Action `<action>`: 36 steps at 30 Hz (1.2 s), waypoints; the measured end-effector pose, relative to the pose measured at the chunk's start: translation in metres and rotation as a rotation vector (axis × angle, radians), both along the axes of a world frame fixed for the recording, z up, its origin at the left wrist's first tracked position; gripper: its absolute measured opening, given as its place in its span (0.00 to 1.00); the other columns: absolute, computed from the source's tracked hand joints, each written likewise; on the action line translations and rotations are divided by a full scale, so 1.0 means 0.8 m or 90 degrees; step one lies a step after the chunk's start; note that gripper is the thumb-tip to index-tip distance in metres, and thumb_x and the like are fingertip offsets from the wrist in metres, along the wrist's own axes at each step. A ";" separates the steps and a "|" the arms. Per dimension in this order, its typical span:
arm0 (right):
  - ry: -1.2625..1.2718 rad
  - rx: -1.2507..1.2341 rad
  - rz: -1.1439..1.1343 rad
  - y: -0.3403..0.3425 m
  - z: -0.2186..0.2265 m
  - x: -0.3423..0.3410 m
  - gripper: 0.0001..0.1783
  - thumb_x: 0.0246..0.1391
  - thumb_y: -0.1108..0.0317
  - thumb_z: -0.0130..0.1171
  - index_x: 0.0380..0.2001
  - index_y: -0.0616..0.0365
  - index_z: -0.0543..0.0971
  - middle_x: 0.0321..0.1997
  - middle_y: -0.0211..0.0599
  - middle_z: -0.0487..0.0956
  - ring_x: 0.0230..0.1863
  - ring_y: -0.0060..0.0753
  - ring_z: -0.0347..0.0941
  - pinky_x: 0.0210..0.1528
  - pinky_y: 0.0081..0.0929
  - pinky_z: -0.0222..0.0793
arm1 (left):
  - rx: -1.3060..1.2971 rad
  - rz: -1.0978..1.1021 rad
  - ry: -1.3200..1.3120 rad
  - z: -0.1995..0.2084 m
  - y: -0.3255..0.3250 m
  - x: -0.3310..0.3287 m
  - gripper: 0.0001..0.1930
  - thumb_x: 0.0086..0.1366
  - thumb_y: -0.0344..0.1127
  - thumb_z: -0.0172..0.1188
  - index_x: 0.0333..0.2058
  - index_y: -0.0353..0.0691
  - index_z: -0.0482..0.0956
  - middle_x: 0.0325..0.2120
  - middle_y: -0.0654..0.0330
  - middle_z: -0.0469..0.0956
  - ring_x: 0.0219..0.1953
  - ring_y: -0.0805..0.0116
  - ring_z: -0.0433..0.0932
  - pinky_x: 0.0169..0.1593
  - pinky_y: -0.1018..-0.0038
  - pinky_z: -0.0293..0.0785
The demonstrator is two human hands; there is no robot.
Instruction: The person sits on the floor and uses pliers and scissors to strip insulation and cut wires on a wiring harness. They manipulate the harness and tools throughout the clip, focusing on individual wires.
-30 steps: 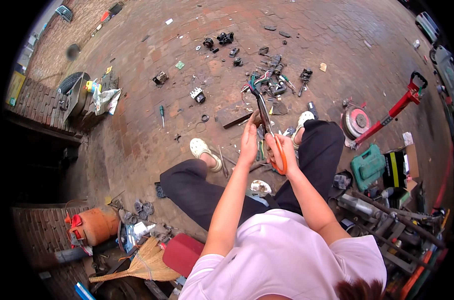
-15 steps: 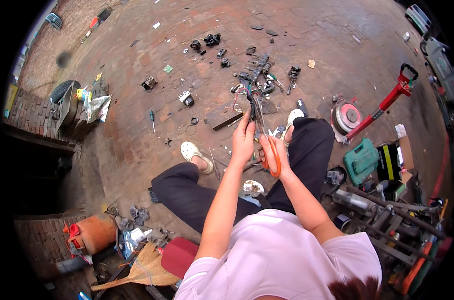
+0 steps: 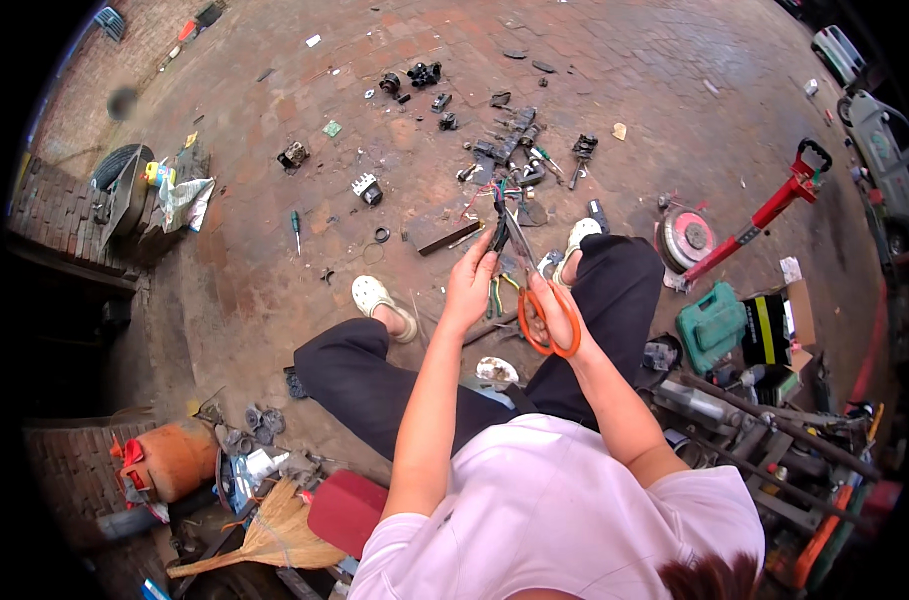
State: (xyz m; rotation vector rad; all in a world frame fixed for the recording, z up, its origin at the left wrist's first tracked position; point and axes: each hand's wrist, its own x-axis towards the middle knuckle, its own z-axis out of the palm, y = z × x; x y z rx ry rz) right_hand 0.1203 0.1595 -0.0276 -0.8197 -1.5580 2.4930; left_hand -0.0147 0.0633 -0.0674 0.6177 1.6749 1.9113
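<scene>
My left hand [image 3: 470, 288] is closed around a black wire harness [image 3: 499, 232], its thin coloured wires [image 3: 498, 191] fanning out at the far end. In my right hand [image 3: 552, 308] is a pair of scissors with orange handles [image 3: 573, 340]. The handle loops are spread apart. The scissor blades [image 3: 520, 243] point away from me and lie right beside the harness; whether they touch it I cannot tell. Below my hands, pliers with yellow-green handles [image 3: 496, 298] lie on the ground between my feet.
Black dismantled parts [image 3: 504, 145] lie ahead, near a screwdriver [image 3: 545, 158]. A metal bar [image 3: 448, 236] and another screwdriver [image 3: 296, 232] are to the left. Rightward stand a red jack-like tool [image 3: 764, 215], a round disc [image 3: 690, 235] and a green case [image 3: 712, 326]. A straw broom [image 3: 279, 535] lies lower left.
The scissors' orange handle loops have spread wider, and my right hand has shifted slightly down and right. My left hand still grips the harness. The whole view has shifted a little.
</scene>
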 end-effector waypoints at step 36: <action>0.075 -0.033 0.009 -0.009 0.020 0.015 0.31 0.62 0.43 0.41 0.18 0.59 0.69 0.09 0.27 0.62 0.10 0.20 0.59 0.15 0.17 0.59 | -0.094 -0.146 0.150 0.015 -0.033 -0.003 0.21 0.65 0.33 0.52 0.56 0.37 0.68 0.38 0.54 0.76 0.38 0.71 0.75 0.45 0.76 0.70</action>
